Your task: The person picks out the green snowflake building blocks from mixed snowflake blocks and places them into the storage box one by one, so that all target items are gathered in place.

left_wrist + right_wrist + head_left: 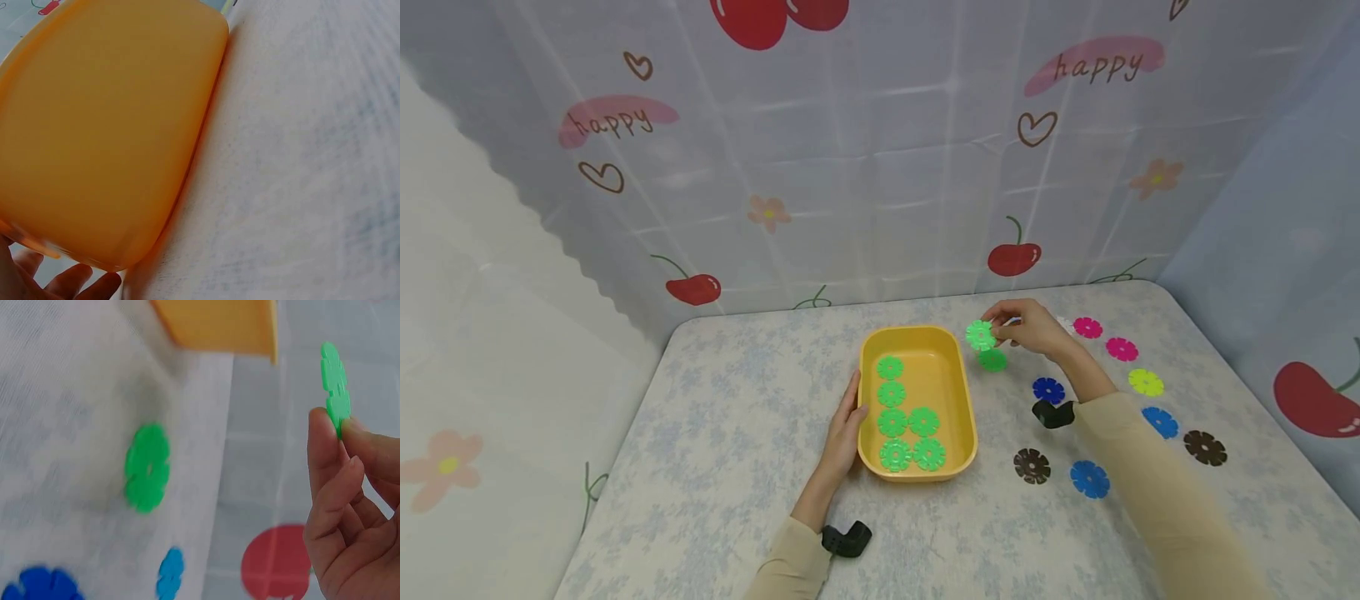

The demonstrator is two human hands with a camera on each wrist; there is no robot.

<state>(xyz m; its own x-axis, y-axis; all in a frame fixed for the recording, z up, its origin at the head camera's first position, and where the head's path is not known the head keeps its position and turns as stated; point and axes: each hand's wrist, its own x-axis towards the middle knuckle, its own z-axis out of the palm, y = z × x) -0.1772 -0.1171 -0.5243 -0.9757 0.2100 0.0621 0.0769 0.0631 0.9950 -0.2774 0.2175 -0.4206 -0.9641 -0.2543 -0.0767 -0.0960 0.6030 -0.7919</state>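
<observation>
My right hand (1032, 327) pinches a green notched plastic disc (980, 335) between thumb and fingertips, above the table right of the tray. In the right wrist view this disc (336, 387) stands almost edge-on, clear of the table. Another green disc (992, 360) lies on the table below it. My left hand (841, 436) grips the left side of the yellow tray (972, 408), thumb at the rim and fingers along the outer wall. Several green discs (892, 422) lie inside the tray, in a left column and a short second column near the front.
Right of the tray lie loose discs: dark blue (1048, 390), brown (1032, 466), blue (1089, 479), pink (1122, 349) and yellow (1146, 382). A white disc (1064, 325) is partly hidden by the right hand. A printed curtain (880, 183) hangs behind the table's back edge.
</observation>
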